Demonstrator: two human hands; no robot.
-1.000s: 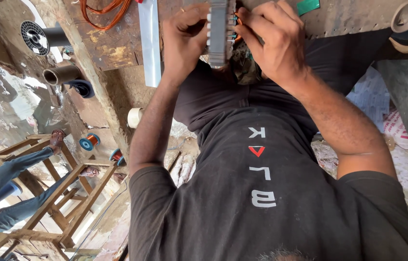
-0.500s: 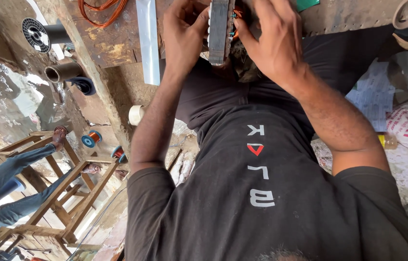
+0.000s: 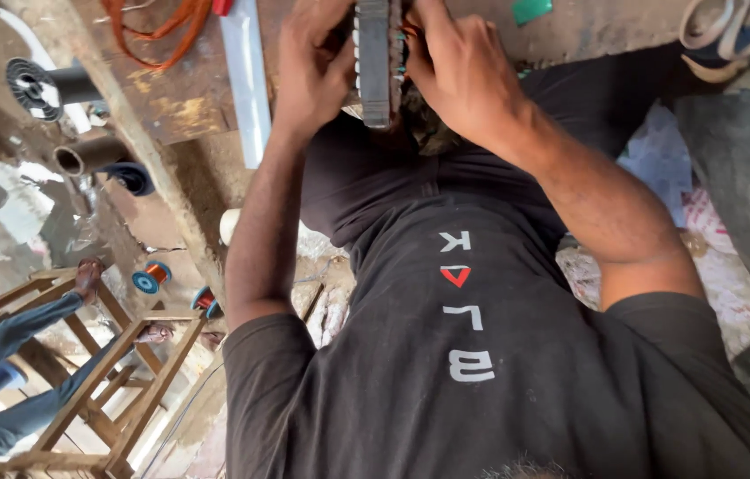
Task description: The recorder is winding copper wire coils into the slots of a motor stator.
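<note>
Both hands clamp the ribbed metal motor core (image 3: pixel 373 62) edge-up over the wooden bench (image 3: pixel 175 98), left hand (image 3: pixel 313 66) and right hand (image 3: pixel 464 75) fingers curled round its faces — looks heavy, rigid, best gripped by the rim, sparing the windings.

Grey ridged metal stack (image 3: pixel 373 62); orange wire (image 3: pixel 157 35)

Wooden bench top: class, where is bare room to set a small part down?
Bare wood lies below the orange wire, left of the white strip. Another patch runs between the green scrap and the pale straps. It is crowded where the left hand and right hand grip the ribbed metal core.
</note>
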